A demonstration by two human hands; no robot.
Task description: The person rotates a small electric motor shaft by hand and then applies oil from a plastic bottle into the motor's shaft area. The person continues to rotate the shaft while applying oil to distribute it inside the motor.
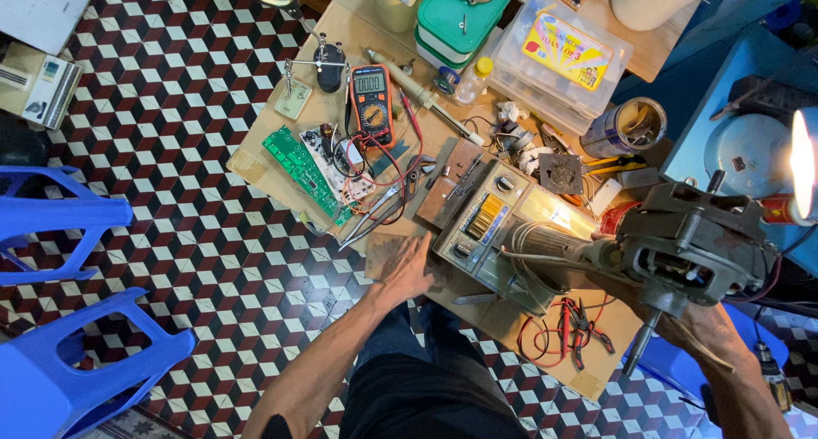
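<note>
The right hand (694, 324) is under a grey motor (694, 247), gripping it from below; its fingers are mostly hidden by the housing, so how far they close cannot be told. The motor is held up near the right edge of the board (256, 162), its shaft (637, 345) pointing down toward the near side. A bundle of wires (545, 243) runs left from it over a grey control box (486, 226).

The left hand (405, 264) lies flat on the near edge of the board, fingers spread loosely, holding nothing. It is just left of the box.

Further left lie one green circuit board (302, 171) and one white one (336, 154), side by side. One multimeter (372, 103) sits beyond them, with its red leads trailing toward the box. Tweezers (375, 209) lie between the boards and the left hand. One magnifier stand (298, 30) stands at the far left corner.

At the far side are one green container (456, 17), one clear plastic box (558, 60) and one tin can (626, 128). Red pliers (575, 328) lie near the right hand.

Two blue stools (68, 303) stand on the tiled floor (196, 64) at left. One lit lamp (803, 162) glares at the right edge.
</note>
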